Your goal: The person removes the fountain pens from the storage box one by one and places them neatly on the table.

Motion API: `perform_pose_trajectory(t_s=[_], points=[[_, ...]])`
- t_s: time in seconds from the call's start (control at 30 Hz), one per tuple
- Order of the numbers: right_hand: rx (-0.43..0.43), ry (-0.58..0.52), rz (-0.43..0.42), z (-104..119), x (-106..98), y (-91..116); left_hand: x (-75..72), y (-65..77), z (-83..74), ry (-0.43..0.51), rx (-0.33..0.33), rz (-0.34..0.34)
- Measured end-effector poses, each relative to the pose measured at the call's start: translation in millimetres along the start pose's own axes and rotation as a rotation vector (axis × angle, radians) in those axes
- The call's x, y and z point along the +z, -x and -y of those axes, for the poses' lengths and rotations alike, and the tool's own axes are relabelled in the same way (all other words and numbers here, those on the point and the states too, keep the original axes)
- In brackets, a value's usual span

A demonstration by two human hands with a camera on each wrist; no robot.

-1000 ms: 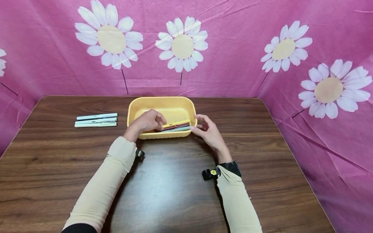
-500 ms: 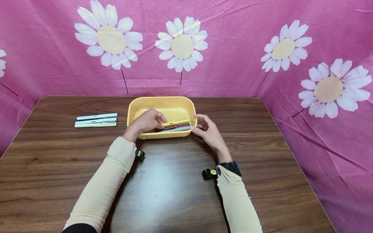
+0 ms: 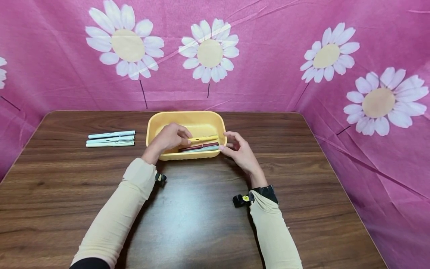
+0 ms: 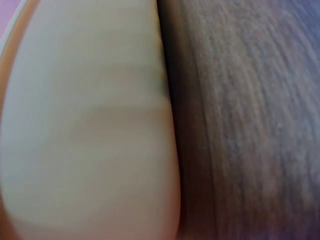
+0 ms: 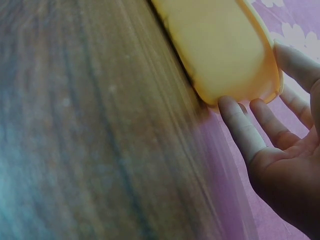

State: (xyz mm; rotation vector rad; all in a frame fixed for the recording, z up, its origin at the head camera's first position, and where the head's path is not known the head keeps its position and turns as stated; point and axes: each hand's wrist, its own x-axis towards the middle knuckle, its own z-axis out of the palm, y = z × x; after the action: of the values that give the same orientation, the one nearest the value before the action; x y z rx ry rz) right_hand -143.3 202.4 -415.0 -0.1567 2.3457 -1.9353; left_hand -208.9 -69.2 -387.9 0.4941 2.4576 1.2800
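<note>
A yellow bin (image 3: 186, 116) stands at the back of the table. My left hand (image 3: 170, 137) reaches over its left side and pinches the left end of a yellow pen (image 3: 205, 138) between thumb and fingers. In front of that pen, a dark red pen (image 3: 199, 147) and a pale blue-grey pen (image 3: 205, 149) lie along the bin's near wall. My right hand (image 3: 243, 155) touches the bin's right end from outside; in the right wrist view its fairly straight thumb and fingers rest against the bin's corner and rim. The left wrist view has only the blurred bin wall (image 4: 90, 150) and tabletop.
Several pale blue and mint pens (image 3: 111, 139) lie side by side on the wooden table (image 3: 188, 216), left of the bin. A pink flowered cloth (image 3: 258, 63) hangs along the table's back and sides.
The yellow pen has shifted slightly back, away from the dark red pen, in my left hand's fingers; a gap now shows between the two. The right hand and the bin stay put.
</note>
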Motion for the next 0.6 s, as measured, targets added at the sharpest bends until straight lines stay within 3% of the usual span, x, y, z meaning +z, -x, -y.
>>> perform_pose_trajectory(t_s=[0.17, 0.6], points=[[0.002, -0.002, 0.001, 0.0, 0.1, -0.6, -1.9, 2.1, -0.8, 0.013, 0.004, -0.054], [-0.007, -0.016, -0.001, -0.4, 0.4, -0.8, -4.8, 2.3, 0.3, 0.088, -0.003, -0.121]])
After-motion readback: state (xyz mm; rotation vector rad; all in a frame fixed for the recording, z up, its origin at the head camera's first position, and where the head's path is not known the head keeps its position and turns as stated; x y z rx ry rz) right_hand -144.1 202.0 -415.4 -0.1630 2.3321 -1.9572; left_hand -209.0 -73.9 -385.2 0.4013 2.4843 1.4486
